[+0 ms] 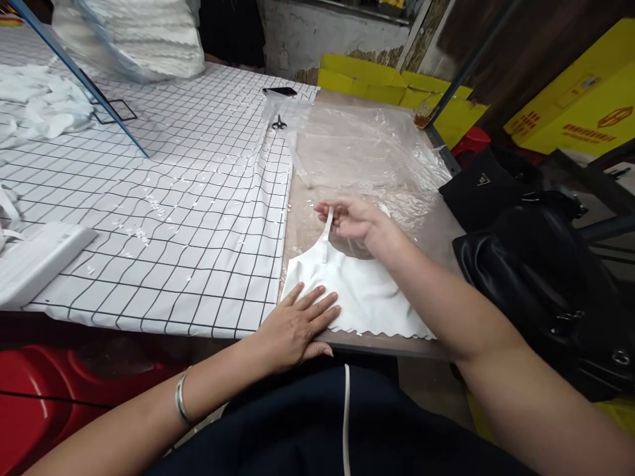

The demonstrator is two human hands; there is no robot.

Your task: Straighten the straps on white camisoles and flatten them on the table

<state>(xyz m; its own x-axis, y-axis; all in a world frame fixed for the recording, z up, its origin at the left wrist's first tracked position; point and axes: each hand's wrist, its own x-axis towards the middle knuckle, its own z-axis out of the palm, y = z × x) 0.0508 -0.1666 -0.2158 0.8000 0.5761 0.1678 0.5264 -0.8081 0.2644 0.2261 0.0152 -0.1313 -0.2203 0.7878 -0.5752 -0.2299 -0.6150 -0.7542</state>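
Observation:
A white garment [367,294] with a wavy lower edge lies spread on the brown, plastic-covered part of the table near its front edge. My left hand [302,324] rests flat on the garment's left part, fingers spread. Above the garment's top point, my right hand [347,218] has its fingers curled round a narrow white strap [328,223], which rises from the cloth. The strap's upper end shows at the fingers.
Small scissors [278,122] and a dark phone [280,91] lie farther back. Clear plastic sheeting [362,142] covers the table behind my right hand. White cloth [44,106] and a white box [44,261] are left. Black bags [536,264] stand right, beside a metal post.

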